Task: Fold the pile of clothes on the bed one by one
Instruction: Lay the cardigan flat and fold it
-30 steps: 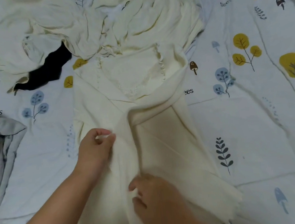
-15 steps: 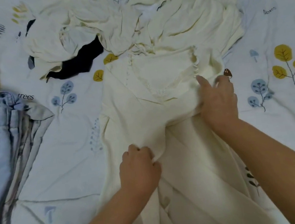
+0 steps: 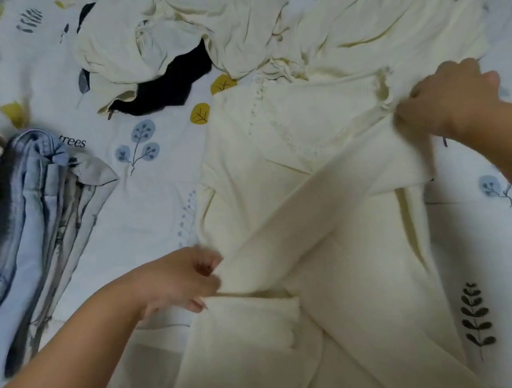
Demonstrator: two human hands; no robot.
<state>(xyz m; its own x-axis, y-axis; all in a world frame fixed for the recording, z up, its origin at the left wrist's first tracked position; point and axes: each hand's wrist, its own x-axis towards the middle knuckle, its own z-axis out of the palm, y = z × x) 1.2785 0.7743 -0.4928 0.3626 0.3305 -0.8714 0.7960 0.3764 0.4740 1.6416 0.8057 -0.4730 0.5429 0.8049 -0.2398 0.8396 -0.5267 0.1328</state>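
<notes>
head | cream dress (image 3: 292, 164) spread flat mid-bed (image 3: 153, 199) | left hand (image 3: 175, 282) grip pinching its folded edge, near-left | right hand (image 3: 448, 98) grip pinching the far-right shoulder | cream pile (image 3: 261, 24) with a black piece (image 3: 169, 88) far | blue-grey stack (image 3: 34, 219) at left

The bedsheet (image 3: 160, 204) bears the printed word "trees".

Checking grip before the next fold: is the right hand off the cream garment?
No, the right hand pinches the cream garment at its upper right edge.
</notes>
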